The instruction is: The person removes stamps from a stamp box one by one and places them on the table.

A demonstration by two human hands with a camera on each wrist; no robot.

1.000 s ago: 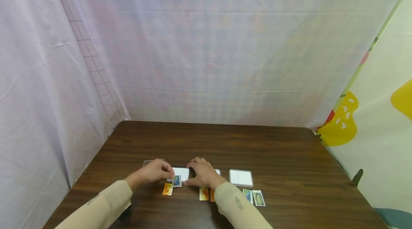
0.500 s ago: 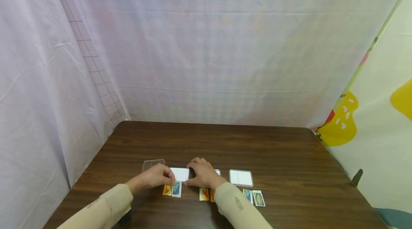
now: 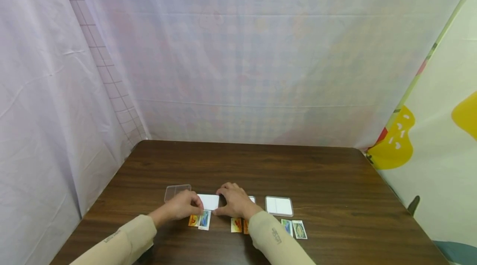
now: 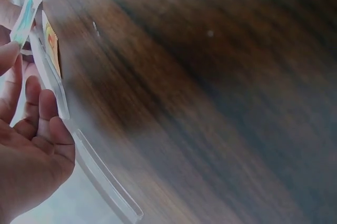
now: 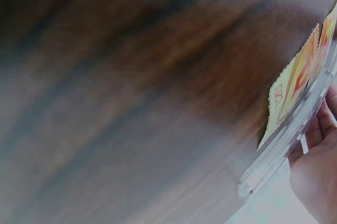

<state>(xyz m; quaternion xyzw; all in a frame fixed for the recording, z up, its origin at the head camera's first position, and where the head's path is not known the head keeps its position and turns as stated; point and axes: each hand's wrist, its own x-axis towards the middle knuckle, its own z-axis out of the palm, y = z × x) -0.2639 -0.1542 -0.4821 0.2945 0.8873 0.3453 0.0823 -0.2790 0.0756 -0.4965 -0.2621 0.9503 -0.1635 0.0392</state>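
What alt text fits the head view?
Two hands, left hand and right hand, rest on a white card case on a brown table, with picture cards laid beside it.

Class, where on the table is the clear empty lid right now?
In the head view the clear lid lies flat on the table, left of centre, just beyond the left hand and left of the white tray.

Cards (image 3: pixel 204 220) before tray (image 3: pixel 208 201), lid (image 3: pixel 177 191) perhaps behind-left
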